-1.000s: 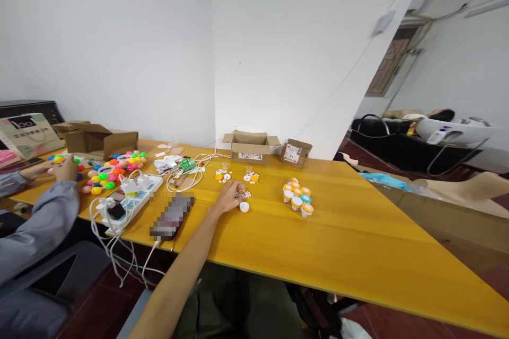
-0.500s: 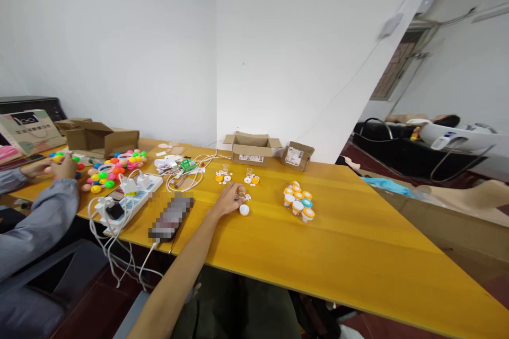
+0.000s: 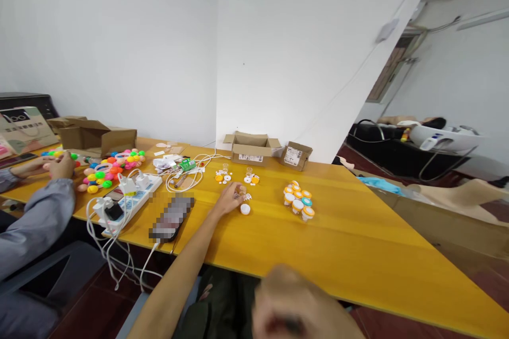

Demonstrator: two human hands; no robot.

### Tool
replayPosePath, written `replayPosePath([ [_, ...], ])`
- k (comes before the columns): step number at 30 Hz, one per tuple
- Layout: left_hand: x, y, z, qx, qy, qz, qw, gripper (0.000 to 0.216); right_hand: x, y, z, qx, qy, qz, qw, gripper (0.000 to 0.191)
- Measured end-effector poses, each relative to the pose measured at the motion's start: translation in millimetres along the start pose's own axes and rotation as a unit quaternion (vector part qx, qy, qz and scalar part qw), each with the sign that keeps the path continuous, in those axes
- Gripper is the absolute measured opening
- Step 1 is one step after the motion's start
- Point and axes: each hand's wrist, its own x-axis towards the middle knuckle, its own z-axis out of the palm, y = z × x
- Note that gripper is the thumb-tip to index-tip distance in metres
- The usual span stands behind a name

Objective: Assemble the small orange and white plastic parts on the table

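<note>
My left hand [image 3: 230, 199] reaches over the table, its fingers curled round a small clear cup [image 3: 243, 190], mostly hidden by them. Small white pieces [image 3: 248, 197] lie right beside the fingertips. Just in front of that hand sits a round white cap [image 3: 245, 210]. My right hand [image 3: 292, 302] is close to the camera at the table's front edge, smeared by motion. A dark patch shows at its fingers; I cannot tell what it is. Farther back, two clear cups [image 3: 249, 171] stand behind orange and white parts [image 3: 255, 180].
Several capped small jars [image 3: 297, 201] stand to the right. At the back are two cardboard boxes [image 3: 250, 153]. A phone [image 3: 172, 218], a power strip [image 3: 135, 198] with cables and colourful ball rings [image 3: 105, 175] lie left. A co-worker's hands [image 3: 59, 165] work at the far left.
My right hand has come into view at the bottom. My left hand stays at about the same place by the small parts. The camera view has shifted slightly.
</note>
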Motion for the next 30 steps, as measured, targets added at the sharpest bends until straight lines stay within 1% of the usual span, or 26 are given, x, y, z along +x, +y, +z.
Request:
replayPosePath([
  [2,0,0,0,-0.003,0.011,0.002,1.000,0.027,43,24,-6,-0.002,0.026,0.067,0.997,0.023],
  [3,0,1,0,-0.001,0.021,0.006,1.000,0.026,62,37,-8,-0.007,0.063,0.123,0.990,0.023],
  [5,-2,3,-2,0.018,0.059,0.024,0.998,0.026,88,62,-10,-0.030,0.110,0.189,0.975,0.018],
  [6,-3,5,-3,0.031,0.081,0.040,0.995,0.027,96,73,-9,-0.050,0.119,0.210,0.969,0.015],
  [8,-7,10,-4,0.054,0.120,0.073,0.989,0.027,103,90,-6,-0.096,0.107,0.224,0.964,0.015],
  [11,-15,19,-6,0.076,0.137,0.104,0.982,0.026,104,102,0,-0.150,0.080,0.218,0.961,0.017],
  [15,-24,29,-6,0.078,0.098,0.115,0.985,0.021,104,104,5,-0.183,0.065,0.215,0.957,0.011],
  [20,-35,33,-7,0.067,0.043,0.084,0.993,0.017,105,107,7,-0.182,0.073,0.226,0.954,0.012],
  [22,-39,33,-8,0.069,0.020,0.065,0.995,0.018,104,108,8,-0.170,0.090,0.226,0.955,0.010],
  [25,-43,31,-10,0.068,-0.019,0.047,0.996,0.028,102,109,7,-0.140,0.115,0.216,0.959,0.009],
  [27,-43,30,-11,0.067,-0.045,0.052,0.995,0.033,103,110,6,-0.116,0.123,0.212,0.963,0.009],
  [30,-43,29,-11,0.080,-0.070,0.071,0.992,0.032,105,111,5,-0.079,0.127,0.203,0.968,0.011],
])
